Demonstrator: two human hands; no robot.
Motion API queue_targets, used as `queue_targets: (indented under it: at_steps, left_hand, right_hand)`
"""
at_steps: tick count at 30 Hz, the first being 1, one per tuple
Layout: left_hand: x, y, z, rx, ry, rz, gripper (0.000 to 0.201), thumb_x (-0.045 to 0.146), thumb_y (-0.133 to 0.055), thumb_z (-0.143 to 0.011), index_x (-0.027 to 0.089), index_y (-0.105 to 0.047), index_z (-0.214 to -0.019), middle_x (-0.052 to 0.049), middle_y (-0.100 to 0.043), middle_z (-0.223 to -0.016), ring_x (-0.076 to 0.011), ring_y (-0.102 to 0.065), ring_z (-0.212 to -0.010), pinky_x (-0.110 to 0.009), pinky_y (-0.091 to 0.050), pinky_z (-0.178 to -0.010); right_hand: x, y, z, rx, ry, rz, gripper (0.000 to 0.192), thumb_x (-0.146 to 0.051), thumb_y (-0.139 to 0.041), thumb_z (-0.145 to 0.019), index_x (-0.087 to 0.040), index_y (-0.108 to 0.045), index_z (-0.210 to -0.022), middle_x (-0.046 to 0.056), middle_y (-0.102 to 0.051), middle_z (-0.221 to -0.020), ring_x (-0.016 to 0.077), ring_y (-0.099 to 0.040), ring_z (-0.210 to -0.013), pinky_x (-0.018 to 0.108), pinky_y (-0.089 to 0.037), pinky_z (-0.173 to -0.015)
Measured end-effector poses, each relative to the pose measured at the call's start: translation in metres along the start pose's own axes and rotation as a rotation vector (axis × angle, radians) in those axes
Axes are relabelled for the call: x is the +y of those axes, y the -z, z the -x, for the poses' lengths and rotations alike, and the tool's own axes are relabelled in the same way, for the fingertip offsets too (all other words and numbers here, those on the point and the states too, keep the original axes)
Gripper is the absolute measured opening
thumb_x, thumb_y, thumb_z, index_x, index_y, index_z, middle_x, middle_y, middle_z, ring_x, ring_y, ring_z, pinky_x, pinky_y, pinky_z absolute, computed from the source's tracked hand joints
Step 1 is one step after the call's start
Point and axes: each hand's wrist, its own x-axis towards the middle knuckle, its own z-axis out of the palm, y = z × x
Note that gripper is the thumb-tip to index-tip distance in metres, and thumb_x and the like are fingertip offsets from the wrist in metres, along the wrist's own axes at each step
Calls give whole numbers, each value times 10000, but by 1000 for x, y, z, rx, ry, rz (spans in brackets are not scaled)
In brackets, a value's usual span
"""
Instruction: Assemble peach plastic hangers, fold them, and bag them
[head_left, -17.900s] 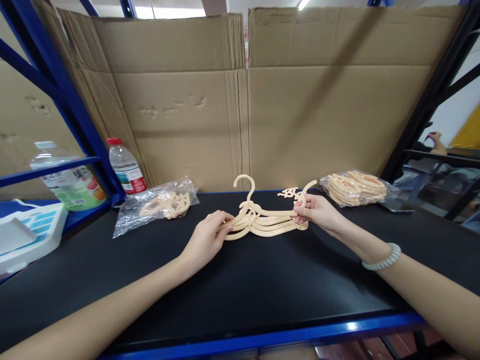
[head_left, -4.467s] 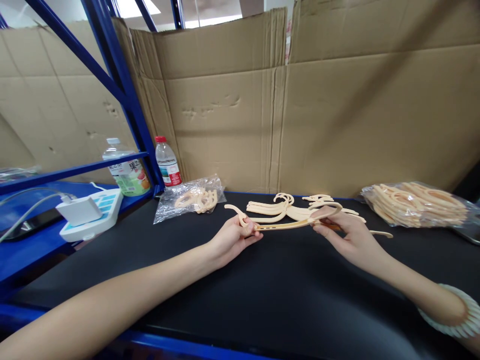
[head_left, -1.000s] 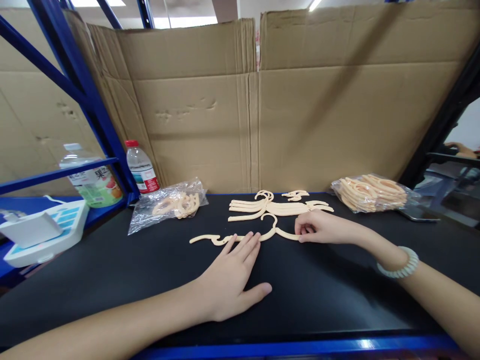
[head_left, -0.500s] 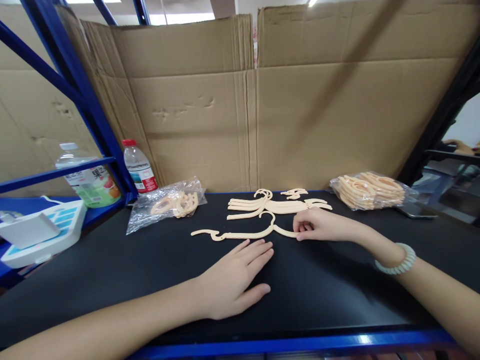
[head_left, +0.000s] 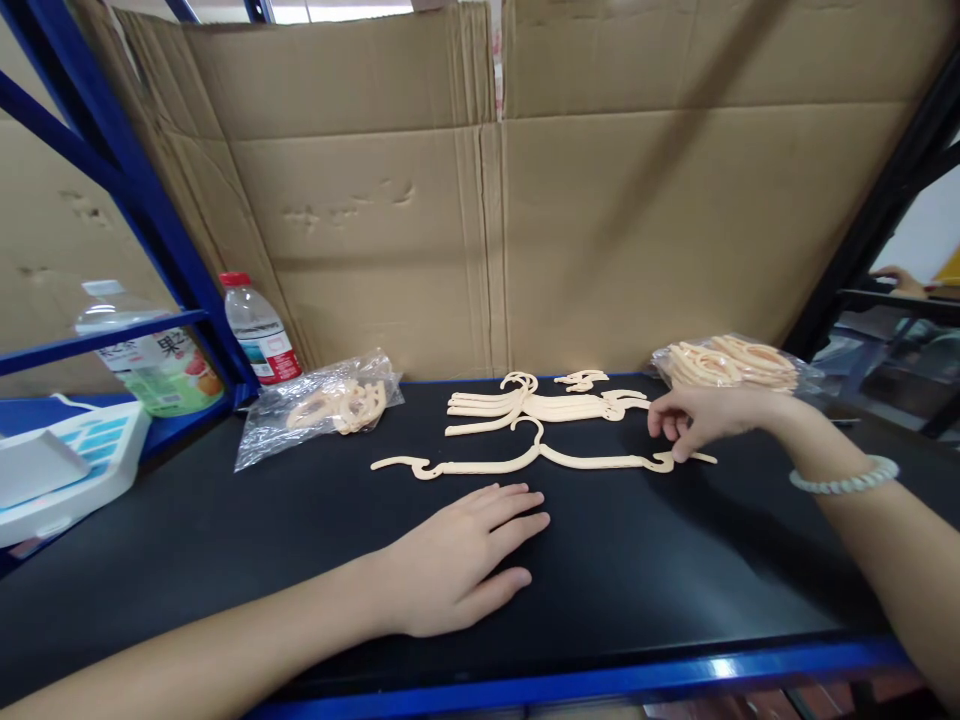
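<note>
A cream folding clothes hanger [head_left: 487, 466] lies spread out on the black tabletop, its hook pointing away from me and a curved clip piece at each end. My left hand [head_left: 469, 560] rests flat in front of it, fingers stretched out, holding nothing. At the hanger's right end is my right hand [head_left: 701, 420], its fingers loosely bent and thumb apart. The thumb tip covers part of the right clip piece; whether it touches is unclear. Just behind lies a stack of similar hangers [head_left: 566, 407], with a few small loose cream pieces [head_left: 582, 380] beyond.
A clear bag with cream parts [head_left: 349, 408] lies at the left, and another bag of cream parts [head_left: 739, 362] at the right. Bottles [head_left: 259, 330] and a white device with blue keys [head_left: 90, 455] stand left, near a blue frame [head_left: 142, 220]. Cardboard [head_left: 390, 210] walls the back.
My right hand has moved right and slightly up from the hanger's right arm to its end, where a clip piece now shows. My left hand has stayed flat. The view has shifted slightly.
</note>
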Motion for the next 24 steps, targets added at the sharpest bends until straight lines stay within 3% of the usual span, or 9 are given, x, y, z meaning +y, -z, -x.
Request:
queue_targets:
  at_steps: [5,10,24]
  left_hand:
    - [0,2,-1,-22,-1,-22,484,308,-433,-944,180,-398,-1410,-112,-394,-1474,-263,-333,-1374,-442,-312,-1125]
    - [1,3,-1,-47,5,-40,482,318,-424,-949,172,-401,-1408,-115,-385,-1479,-260,-324,-1379,-439,-308,-1128]
    - [-1,1,-1,-24,-10,-41,474,302,-435,-945,172,-409,-1401,-127,-405,-1464,-275,-337,-1370,-456,-327,-1111]
  right_hand:
    - [1,-6,-4,-103,-36,-16,159,-223,-712,-565,-190,-623,-692,-9,-599,-618,157,-550,-584,263,-385,-514]
    - [4,-7,-7,-107,-10,-4,104,-240,-686,-587,-187,-622,-649,-9,-582,-581,148,-528,-571,261,-365,-514]
    - [15,0,-10,-125,-38,47,264,-373,-696,-566,-161,-591,-684,16,-578,-622,162,-523,-606,262,-345,-539]
